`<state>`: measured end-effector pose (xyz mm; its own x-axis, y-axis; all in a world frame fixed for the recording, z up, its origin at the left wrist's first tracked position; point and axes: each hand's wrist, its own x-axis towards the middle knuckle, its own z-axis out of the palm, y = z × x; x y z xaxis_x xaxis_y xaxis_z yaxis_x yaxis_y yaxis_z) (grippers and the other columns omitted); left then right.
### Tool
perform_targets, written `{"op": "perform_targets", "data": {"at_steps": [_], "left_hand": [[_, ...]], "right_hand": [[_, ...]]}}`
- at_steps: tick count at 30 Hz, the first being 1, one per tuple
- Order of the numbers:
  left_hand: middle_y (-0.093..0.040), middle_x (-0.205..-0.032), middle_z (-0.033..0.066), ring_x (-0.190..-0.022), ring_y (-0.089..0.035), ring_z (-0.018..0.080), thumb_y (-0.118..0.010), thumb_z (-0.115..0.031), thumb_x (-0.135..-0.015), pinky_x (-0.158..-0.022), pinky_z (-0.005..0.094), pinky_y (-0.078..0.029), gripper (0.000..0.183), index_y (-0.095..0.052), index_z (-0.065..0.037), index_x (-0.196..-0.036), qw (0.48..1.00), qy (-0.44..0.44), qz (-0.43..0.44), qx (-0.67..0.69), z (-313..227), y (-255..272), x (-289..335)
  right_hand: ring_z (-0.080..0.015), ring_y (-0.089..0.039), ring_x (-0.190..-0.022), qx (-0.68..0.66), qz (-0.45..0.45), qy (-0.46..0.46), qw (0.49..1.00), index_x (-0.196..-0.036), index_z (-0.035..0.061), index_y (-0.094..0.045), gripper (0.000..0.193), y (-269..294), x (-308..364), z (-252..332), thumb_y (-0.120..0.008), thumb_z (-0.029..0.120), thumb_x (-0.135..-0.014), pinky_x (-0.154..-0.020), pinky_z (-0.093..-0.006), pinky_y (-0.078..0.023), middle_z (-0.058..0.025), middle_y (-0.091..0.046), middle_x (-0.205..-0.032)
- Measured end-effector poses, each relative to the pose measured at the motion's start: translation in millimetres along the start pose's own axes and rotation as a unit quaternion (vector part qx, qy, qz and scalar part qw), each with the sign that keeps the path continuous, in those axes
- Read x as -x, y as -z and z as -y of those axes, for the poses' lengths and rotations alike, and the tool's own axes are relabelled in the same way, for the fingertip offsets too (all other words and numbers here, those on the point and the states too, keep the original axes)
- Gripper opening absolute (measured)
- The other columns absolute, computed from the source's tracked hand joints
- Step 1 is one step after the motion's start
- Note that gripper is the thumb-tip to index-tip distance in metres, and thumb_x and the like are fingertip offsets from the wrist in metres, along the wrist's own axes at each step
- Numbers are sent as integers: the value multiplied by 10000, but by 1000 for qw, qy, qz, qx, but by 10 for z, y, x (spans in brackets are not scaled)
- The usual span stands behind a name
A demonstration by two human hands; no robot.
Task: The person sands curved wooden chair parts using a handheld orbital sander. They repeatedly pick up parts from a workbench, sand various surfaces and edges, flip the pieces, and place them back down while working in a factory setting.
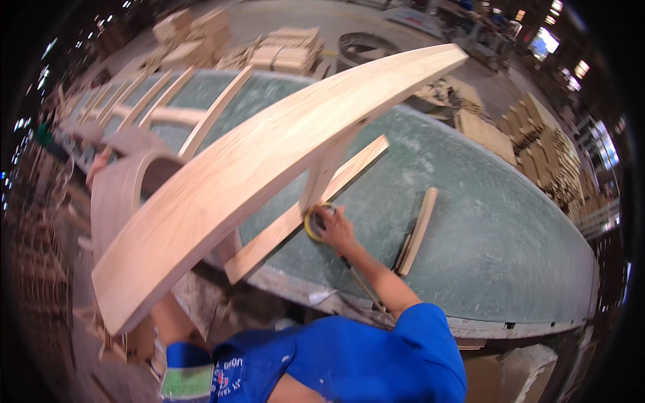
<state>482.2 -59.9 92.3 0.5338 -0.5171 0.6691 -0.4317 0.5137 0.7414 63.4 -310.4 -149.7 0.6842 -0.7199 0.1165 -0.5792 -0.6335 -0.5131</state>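
Observation:
A wooden frame stands tilted before me, its broad, pale curved board (282,134) running from lower left to upper right. My left forearm passes behind this board. At the far left, fingers of my left hand (101,165) curl over the edge of a bent brownish wood panel (114,208) joined to the frame; the wrist is hidden. My right hand (336,228) is closed on a round yellow-rimmed tool (310,226), held against the foot of an upright below the board. A straight wooden rail (269,245) crosses there. Something thin like a hose (363,285) trails beside my right forearm.
The frame is over a dusty green worktable (484,242). A loose wooden strip (420,228) lies to the right. Farther left, slatted wood parts (158,97) rest on the table. Stacked boards (544,154) stand beyond. A green-sleeved person (46,136) is at far left.

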Motion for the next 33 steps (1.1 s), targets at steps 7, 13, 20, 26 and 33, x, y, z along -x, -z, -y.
{"op": "perform_targets", "data": {"at_steps": [7, 13, 20, 26, 33], "left_hand": [[-635, -1065, 93, -901, -651, 182, -579, -87, -871, -773, 308, -556, 144, -638, 7, -962, 996, -39, 43, 72, -148, -15, -118], [-643, -1052, 92, -884, -661, 181, -582, -88, -868, -759, 306, -563, 139, -649, 8, -944, 986, -49, 72, 141, -59, -89, -140], [-624, -1136, 111, -967, -646, 205, -583, -120, -888, -808, 329, -555, 177, -644, 13, -986, 984, -141, 112, -7, -2, 142, -259], [-597, -1195, 148, -1022, -628, 212, -579, -184, -907, -854, 330, -538, 251, -618, 20, -1047, 993, 73, 59, 69, 60, 490, -325], [-629, -1152, 140, -985, -648, 214, -545, -121, -883, -855, 331, -534, 297, -574, -15, -1158, 999, 44, 7, 11, -101, 1066, -338]], "right_hand": [[-405, -618, -882, -3, 67, 12, 998, -1342, 325, -434, 756, -23, 73, 350, -750, 172, -672, -767, -449, -527, -230, -459, -1091], [-422, -600, -939, -73, 83, 123, 986, -1361, 305, -416, 756, -333, 73, 587, -745, 155, -697, -759, -445, -526, -260, -471, -1111], [-392, -592, -995, -6, 140, 95, 986, -1264, 180, -532, 577, -464, -144, 653, -715, 231, -719, -775, -461, -519, -231, -545, -1158], [-389, -578, -1028, -13, 132, 68, 989, -1248, 148, -547, 559, -499, -91, 740, -704, 256, -723, -804, -464, -507, -221, -555, -1176], [-385, -562, -1067, -76, 143, 86, 983, -1230, 111, -564, 547, -729, -85, 1137, -690, 286, -727, -837, -468, -494, -209, -567, -1197]]}}
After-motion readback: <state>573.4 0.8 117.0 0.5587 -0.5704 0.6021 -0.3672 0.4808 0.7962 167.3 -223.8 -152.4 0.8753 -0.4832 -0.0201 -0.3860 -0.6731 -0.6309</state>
